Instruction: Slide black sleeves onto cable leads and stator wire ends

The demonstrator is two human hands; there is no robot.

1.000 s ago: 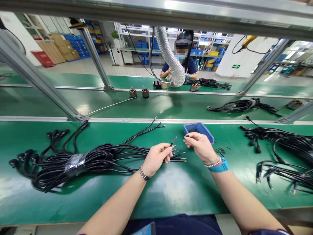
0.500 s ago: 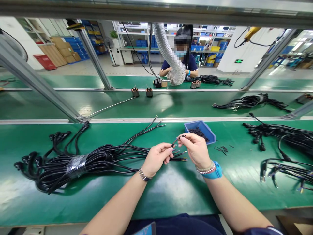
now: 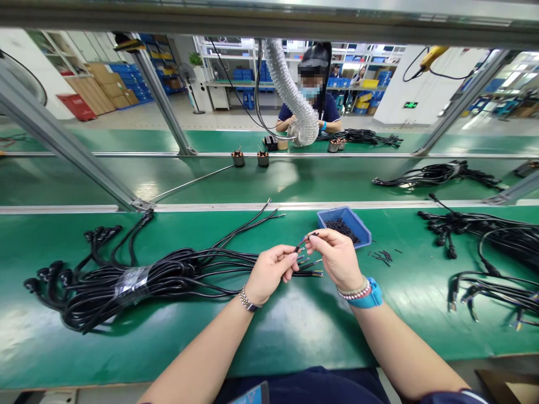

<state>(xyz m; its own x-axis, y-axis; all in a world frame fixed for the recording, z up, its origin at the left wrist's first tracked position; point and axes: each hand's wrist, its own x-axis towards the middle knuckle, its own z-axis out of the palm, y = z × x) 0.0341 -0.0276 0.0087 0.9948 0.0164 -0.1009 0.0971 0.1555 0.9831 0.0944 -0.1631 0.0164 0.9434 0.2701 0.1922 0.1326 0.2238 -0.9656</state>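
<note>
Left hand (image 3: 272, 270) is pinching a cable (image 3: 297, 249) just below its bared wires (image 3: 301, 242), seemingly leaving them free; right hand (image 3: 337, 257) is gripping a black piece (image 3: 315, 234) right by those wires, above the bench (image 3: 295, 336)! The blue bin (image 3: 361, 229) is sitting just beyond, apparently for easy reaching.

Bright, even light filled the workshop; pale glare spread across the green bench (image 3: 286, 342), strongest near its middle; harder glints caught the clear tape (image 3: 132, 280) and the foil duct (image 3: 289, 84); a soft shadow darkened the surface just below the right hand (image 3: 337, 255); it and the left hand (image 3: 273, 269) looked fairly crisp, though the wires (image 3: 303, 241) between them were too small to resolve; wide-angle distortion stretched the slanting post (image 3: 67, 139); pixelation masked the co-worker's (image 3: 332, 112) face.
</note>
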